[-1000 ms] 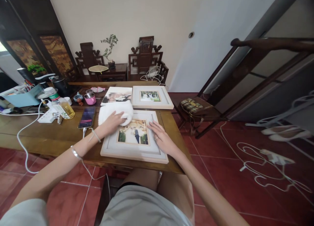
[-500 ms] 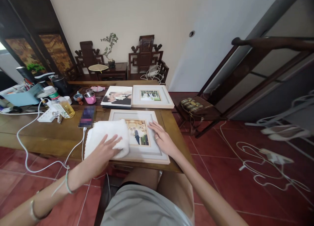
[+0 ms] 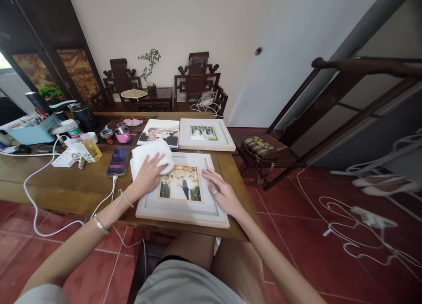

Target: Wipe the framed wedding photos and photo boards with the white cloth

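A pale picture frame [image 3: 150, 210] with a photo of two people [image 3: 180, 183] lies flat near the table's front edge. Over its upper left corner rests a folded white towel [image 3: 154, 150], overhanging the frame's left side. My left hand [image 3: 150, 174] is on the towel, gripping it with the fingers spread across its top; the thumb is hard to make out. On the frame's right side my right hand [image 3: 224, 194] lies with its fingers stretched out, touching the border beside the photo. A ring shows on one of its fingers.
Behind lie a second frame [image 3: 227, 140] and a square photo album [image 3: 160, 129]. To the left are a phone [image 3: 118, 160] with a cable, a bottle [image 3: 89, 148], a power strip [image 3: 64, 158] and a pink cup [image 3: 122, 135]. A chair [image 3: 280, 152] holding a plaid bag stands right.
My left hand has slid the towel up and away from me, from the frame's lower left to its upper left corner, uncovering more of the photo. My right hand stays on the right side.
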Tool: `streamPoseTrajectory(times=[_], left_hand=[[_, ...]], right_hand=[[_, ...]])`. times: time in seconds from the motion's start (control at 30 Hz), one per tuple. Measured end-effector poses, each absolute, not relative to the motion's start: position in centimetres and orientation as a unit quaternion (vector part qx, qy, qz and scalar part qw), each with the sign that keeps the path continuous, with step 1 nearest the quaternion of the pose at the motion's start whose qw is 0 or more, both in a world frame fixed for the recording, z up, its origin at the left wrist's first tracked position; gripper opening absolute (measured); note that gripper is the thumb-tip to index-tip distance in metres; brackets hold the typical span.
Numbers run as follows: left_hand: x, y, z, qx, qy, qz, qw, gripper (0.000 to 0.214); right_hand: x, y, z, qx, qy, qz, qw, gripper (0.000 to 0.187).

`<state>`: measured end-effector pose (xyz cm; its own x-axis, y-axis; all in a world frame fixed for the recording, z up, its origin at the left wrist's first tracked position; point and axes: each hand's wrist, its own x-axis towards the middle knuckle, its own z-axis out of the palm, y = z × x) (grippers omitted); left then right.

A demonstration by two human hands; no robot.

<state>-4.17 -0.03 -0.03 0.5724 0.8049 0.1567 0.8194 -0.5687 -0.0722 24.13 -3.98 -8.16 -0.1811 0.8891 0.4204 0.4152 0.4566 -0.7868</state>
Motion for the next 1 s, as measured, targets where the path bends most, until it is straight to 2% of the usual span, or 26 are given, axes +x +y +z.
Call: streamPoseTrajectory(times=[0.37,0.53,0.77,0.9,1.0], left_hand=[[-6.6,-9.9,-0.1,-0.919,-0.394,-0.032,-0.011,0.054],[-6.6,-8.0,-0.9,-0.904,-0.420,-0.076,0.004,0.059],[-4.1,-2.1,-0.3,-0.867,-0.489,-0.083,0.054,0.053],[-4.0,-4.0,-0.3,-0.878,-0.472,-0.068,0.047,0.051],[-4.8,-7.4,0.0,-0.895,-0.443,-0.047,0.013,0.057]], right_hand=[[23.7,-4.3,-7.2,-0.459,-0.687,0.303,0.475,0.037],[23.8,-4.1,-7.2,-0.447,-0.680,0.320,0.485,0.039],[23.8,-4.2,-7.4,-0.447,-0.683,0.319,0.482,0.039],[23.7,-4.2,-7.4,-0.457,-0.682,0.310,0.480,0.040],[23.7,-4.2,-7.5,-0.464,-0.680,0.307,0.478,0.041]])
